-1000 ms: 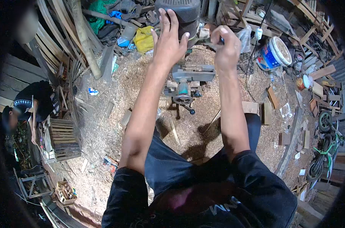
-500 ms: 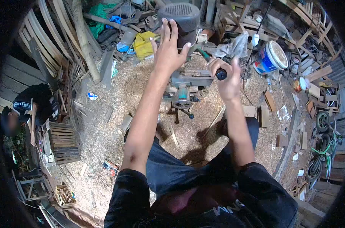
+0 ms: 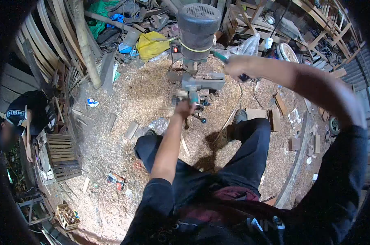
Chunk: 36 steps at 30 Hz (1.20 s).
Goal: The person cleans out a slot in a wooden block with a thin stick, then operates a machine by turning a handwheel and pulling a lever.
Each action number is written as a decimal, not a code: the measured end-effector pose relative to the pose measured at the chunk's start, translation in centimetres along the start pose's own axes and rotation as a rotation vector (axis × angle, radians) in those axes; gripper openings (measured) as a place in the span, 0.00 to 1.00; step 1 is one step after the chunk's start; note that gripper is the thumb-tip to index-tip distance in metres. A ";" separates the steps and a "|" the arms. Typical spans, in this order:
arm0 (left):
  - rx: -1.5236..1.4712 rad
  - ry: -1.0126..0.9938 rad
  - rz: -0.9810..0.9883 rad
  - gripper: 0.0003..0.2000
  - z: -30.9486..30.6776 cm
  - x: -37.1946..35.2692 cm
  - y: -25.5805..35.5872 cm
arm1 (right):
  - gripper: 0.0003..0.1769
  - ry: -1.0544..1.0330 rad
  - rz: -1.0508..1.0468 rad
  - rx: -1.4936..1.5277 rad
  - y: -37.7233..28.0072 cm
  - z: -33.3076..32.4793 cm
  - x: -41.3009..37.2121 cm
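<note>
Our left hand [image 3: 184,109] hides whatever sits below the drill [image 3: 196,28], so we cannot tell its grip. Our right hand [image 3: 235,66] is closed round the lever [image 3: 220,56], which slants from the drill's head down-right into the fist.

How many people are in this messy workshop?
2. The camera wearer stands at the drill press in the middle. Another person is at the left edge beside a crate. More may be hidden behind the clutter.

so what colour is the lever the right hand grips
The lever is teal; head view shows it.
</note>
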State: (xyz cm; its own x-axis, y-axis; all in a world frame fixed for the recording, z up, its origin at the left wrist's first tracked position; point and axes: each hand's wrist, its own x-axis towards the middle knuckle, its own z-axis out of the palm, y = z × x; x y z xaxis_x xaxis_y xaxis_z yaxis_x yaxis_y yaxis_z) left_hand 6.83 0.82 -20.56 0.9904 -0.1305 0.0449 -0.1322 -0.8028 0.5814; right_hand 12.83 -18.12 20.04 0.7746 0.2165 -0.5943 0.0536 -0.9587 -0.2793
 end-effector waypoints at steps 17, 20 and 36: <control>-0.173 -0.003 -0.051 0.11 1.2 -0.1 1.5 | 0.21 0.459 0.177 0.079 3.7 13.7 2.2; -0.160 0.009 -0.093 0.10 1.6 0.1 1.5 | 0.21 0.453 0.153 0.120 4.9 16.1 3.1; -0.250 0.155 -0.079 0.09 0.7 -1.2 3.0 | 0.17 0.725 -0.041 0.411 10.2 32.4 11.9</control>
State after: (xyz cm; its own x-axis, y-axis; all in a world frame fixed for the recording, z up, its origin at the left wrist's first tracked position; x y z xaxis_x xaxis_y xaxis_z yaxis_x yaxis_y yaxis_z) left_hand 5.20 -1.85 -19.46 0.9941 0.0322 0.1035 -0.0595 -0.6361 0.7693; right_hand 2.22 -19.35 -14.31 0.9982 -0.0576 0.0162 -0.0347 -0.7786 -0.6266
